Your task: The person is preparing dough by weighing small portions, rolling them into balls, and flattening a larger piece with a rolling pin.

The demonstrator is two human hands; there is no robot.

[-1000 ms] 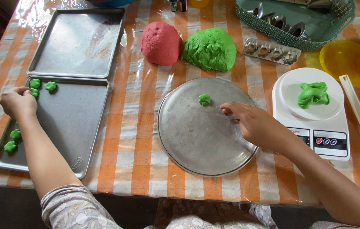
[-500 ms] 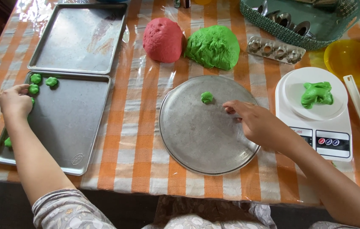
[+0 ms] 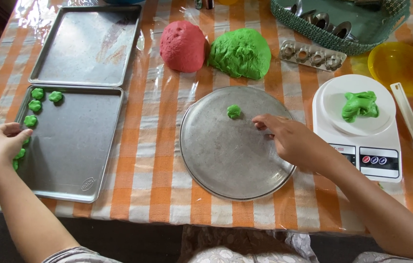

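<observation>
Green dough piece [image 3: 234, 111] lies on the round metal plate [image 3: 216, 160], just beside the right hand [image 3: 289, 139], grip loosely curled, empty; left hand [image 3: 2, 143] rests at the baking tray [image 3: 75, 146] edge, pinching nothing visible

The tabletop [image 3: 167, 160] wears an orange-and-white checked cloth under clear plastic. Two rectangular baking trays sit at the left, the far one [image 3: 89, 46] bare, the near one [image 3: 75, 146] edged with small green dough pieces. A round metal plate [image 3: 226, 160] lies in the middle. Beyond it rest a red dough lump [image 3: 183, 46] and a green dough lump [image 3: 240, 52], touching. A white kitchen scale [image 3: 362, 141], a yellow bowl [image 3: 400, 65], a metal cutter strip [image 3: 312, 55] and a green basket [image 3: 342, 44] stand at the right.
</observation>
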